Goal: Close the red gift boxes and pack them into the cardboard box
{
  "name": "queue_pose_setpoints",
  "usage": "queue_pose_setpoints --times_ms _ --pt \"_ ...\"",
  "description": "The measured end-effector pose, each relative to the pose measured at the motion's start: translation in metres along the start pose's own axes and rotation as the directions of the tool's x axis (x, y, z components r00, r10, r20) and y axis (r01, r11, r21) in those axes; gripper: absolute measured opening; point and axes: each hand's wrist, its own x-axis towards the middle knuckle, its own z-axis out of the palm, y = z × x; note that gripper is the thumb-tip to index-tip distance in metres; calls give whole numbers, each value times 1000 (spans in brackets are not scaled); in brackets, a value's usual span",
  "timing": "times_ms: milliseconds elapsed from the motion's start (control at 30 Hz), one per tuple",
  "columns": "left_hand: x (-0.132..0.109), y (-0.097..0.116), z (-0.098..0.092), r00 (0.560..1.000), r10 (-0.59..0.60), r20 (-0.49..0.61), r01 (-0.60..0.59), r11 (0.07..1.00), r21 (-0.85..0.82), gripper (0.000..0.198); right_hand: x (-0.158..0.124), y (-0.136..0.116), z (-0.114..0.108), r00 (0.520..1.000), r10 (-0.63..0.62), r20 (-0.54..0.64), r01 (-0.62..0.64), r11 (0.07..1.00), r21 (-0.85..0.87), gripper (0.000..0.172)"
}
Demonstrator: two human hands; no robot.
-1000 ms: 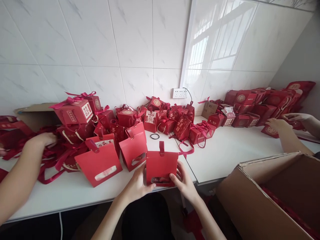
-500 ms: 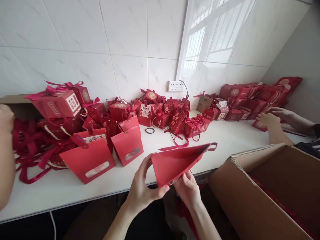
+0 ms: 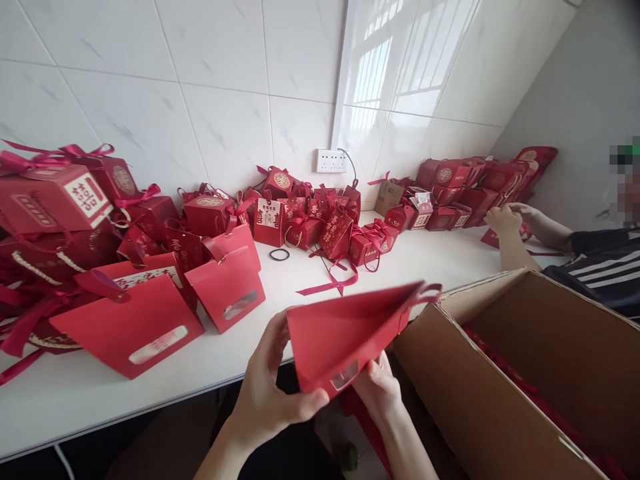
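Observation:
A red paper gift box (image 3: 345,333) with a small window and a strap handle is tilted in front of me, a triangular side facing my view. My left hand (image 3: 275,380) grips its left end, thumb below and fingers behind. Underneath its right part, my right hand (image 3: 383,387) holds the lower edge, thumb against the side; its other fingers are partly hidden. To the left on the table stand a larger red gift box (image 3: 135,327) with an oval window and a smaller one (image 3: 227,287) beside it.
On the white table (image 3: 200,370) several red boxes (image 3: 320,227) with ribbons line the tiled wall. A large open cardboard box (image 3: 450,373) stands at right. Beyond it a co-worker's hands (image 3: 510,220) handle a red box. A black ring (image 3: 279,254) lies mid-table.
The view has turned to the right. The held gift box has tilted a little, showing more of its window. The arm at the far left has left the view.

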Motion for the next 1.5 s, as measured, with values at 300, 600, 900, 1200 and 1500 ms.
queue_pose_setpoints --times_ms 300,600,900,1200,1500 --pt "14 -12 2 967 -254 -25 246 955 -167 57 -17 -15 2 986 115 -118 -90 977 194 45" --pt "14 -3 6 972 -235 -24 227 956 -185 44 -18 -38 19 919 377 117 -395 863 315 59" --pt "8 -10 6 985 -175 1 169 952 -254 67 -28 -29 16 987 140 -85 -122 974 189 38" --pt "3 -2 1 999 46 21 -43 988 -145 80 -36 -17 4 999 -5 -46 13 988 155 44" --pt "-2 4 2 965 217 145 -216 976 -20 81 -34 -18 0 998 -25 -55 36 977 210 25"
